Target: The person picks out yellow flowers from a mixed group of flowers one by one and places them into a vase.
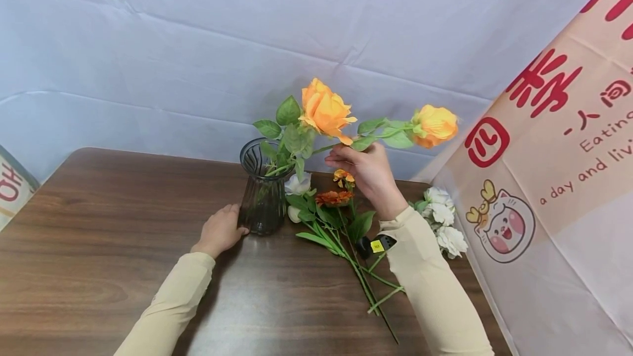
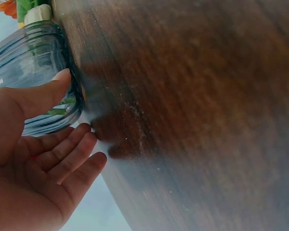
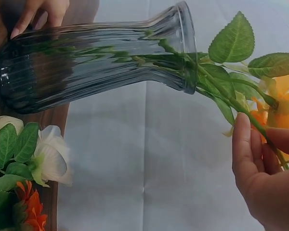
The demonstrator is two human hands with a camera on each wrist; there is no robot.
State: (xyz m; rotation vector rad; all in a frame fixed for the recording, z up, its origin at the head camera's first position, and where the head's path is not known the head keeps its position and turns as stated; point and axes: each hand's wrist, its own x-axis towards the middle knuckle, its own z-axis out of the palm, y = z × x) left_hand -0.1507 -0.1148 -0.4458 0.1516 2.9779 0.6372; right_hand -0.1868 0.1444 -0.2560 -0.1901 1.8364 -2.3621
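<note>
A ribbed dark-tinted glass vase [image 1: 262, 207] stands upright on the table, stems visible through its wall in the right wrist view. My left hand [image 1: 221, 231] holds it low at the base, thumb [image 2: 45, 97] on one side and fingers on the other. At the right, my right hand [image 1: 368, 172] pinches the green stem [image 3: 253, 118] of an artificial rose between thumb and fingers. That stem slants into the vase mouth, its leaves around the rim. One large yellow-orange bloom [image 1: 325, 109] rises above the hand, and a second bloom [image 1: 435, 126] extends to the right.
Right of the vase lie a white rose [image 1: 298, 184], an orange flower [image 1: 334, 198] and several green stems [image 1: 363, 279]. White flowers [image 1: 445, 221] lie at the table's right edge. A pale cloth [image 1: 198, 70] hangs behind the brown table [image 1: 99, 246], and a printed banner [image 1: 544, 180] on the right.
</note>
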